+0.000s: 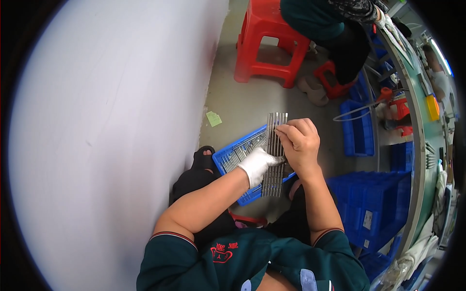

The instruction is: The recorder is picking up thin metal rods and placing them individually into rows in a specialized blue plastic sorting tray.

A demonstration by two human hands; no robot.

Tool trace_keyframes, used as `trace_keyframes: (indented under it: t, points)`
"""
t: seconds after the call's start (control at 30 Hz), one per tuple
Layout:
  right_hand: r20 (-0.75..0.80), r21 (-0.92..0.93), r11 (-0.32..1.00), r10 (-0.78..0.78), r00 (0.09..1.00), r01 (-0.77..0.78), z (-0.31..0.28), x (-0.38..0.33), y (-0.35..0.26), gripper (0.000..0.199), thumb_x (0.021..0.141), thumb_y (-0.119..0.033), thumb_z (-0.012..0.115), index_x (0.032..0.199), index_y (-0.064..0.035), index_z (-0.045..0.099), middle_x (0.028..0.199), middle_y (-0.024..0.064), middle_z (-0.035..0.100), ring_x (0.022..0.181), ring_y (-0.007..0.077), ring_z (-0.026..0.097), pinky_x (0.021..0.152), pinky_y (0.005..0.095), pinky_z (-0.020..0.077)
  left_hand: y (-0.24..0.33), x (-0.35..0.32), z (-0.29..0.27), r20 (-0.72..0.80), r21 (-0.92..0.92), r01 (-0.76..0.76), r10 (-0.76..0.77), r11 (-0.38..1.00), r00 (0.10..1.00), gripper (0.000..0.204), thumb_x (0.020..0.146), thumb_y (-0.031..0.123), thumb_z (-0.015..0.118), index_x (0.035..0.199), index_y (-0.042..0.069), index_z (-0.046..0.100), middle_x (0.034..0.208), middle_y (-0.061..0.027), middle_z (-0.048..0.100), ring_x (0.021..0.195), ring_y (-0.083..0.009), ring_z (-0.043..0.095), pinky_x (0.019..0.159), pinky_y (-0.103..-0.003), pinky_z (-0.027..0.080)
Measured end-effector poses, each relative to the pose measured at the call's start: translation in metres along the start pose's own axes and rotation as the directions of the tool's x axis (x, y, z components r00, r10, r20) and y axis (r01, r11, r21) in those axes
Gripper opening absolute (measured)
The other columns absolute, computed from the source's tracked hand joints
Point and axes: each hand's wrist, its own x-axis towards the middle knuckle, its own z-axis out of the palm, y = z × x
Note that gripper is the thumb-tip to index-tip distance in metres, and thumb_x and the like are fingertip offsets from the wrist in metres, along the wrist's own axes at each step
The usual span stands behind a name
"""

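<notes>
My left hand [258,164], in a white glove with bare fingertips, grips a flat row of several thin metal rods [273,180] held side by side. My bare right hand [300,141] is closed at the rods' upper right, thumb and forefinger pinched against one of them; whether it grips a single rod is too small to tell. Below the hands, a blue tray [217,156] on the floor between my feet holds many more such rods [238,156] lying side by side. The held rods and my left hand cover part of the tray.
A white wall [121,121] runs along the left. Ahead stands a red stool [262,63] with a seated person [315,22]. Stacked blue crates [369,203] stand at my right below a green-topped workbench [429,169]. A green paper scrap [213,119] lies on the floor.
</notes>
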Motion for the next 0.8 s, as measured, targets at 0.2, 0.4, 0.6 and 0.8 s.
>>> trace_keyframes:
  t: [0.2, 0.4, 0.6, 0.8]
  points:
    - [-0.047, 0.152, 0.987, 0.053, 0.998, -0.045, -0.013, 0.005, -0.005, 0.014, 0.067, -0.001, 0.072, 0.077, -0.0060, 0.065, 0.076, 0.0053, 0.062, 0.069, 0.0246, 0.057, 0.063, 0.0352, 0.0448, 0.007, -0.002, 0.006, 0.005, -0.083, 0.041, -0.041, 0.996, 0.999, 0.022, 0.083, -0.004, 0.059, 0.104, 0.001, 0.063, 0.093, -0.0087, 0.067, 0.082, -0.0217, 0.067, 0.071, -0.035, 0.056]
    - [-0.010, 0.194, 0.976, 0.101, 0.995, -0.097, -0.007, 0.002, -0.001, 0.014, 0.067, 0.000, 0.072, 0.077, -0.0052, 0.065, 0.075, 0.0059, 0.061, 0.068, 0.0252, 0.057, 0.062, 0.0353, 0.0448, 0.004, 0.000, 0.004, -0.006, -0.058, 0.033, -0.033, 0.998, 0.999, 0.020, 0.084, -0.002, 0.061, 0.103, -0.001, 0.064, 0.090, -0.0119, 0.068, 0.079, -0.0251, 0.069, 0.068, -0.038, 0.057]
    - [-0.025, 0.007, 1.000, -0.024, 0.999, 0.024, -0.007, 0.003, -0.006, 0.013, 0.067, -0.003, 0.072, 0.076, -0.0083, 0.064, 0.073, 0.0037, 0.059, 0.069, 0.0244, 0.056, 0.062, 0.0362, 0.0427, 0.004, -0.002, 0.005, -0.015, -0.063, 0.025, -0.026, 0.998, 1.000, 0.018, 0.084, -0.001, 0.063, 0.101, 0.000, 0.063, 0.088, -0.0115, 0.068, 0.077, -0.0248, 0.068, 0.065, -0.037, 0.057]
    - [-0.019, -0.024, 1.000, -0.016, 1.000, 0.016, -0.006, 0.004, -0.007, 0.013, 0.068, -0.004, 0.072, 0.076, -0.0090, 0.063, 0.073, 0.0028, 0.059, 0.070, 0.0240, 0.056, 0.063, 0.0363, 0.0416, 0.007, -0.004, 0.008, -0.032, -0.046, 0.046, -0.047, 0.998, 0.998, 0.020, 0.082, 0.000, 0.065, 0.101, 0.001, 0.062, 0.087, -0.0094, 0.067, 0.077, -0.0226, 0.068, 0.067, -0.035, 0.056]
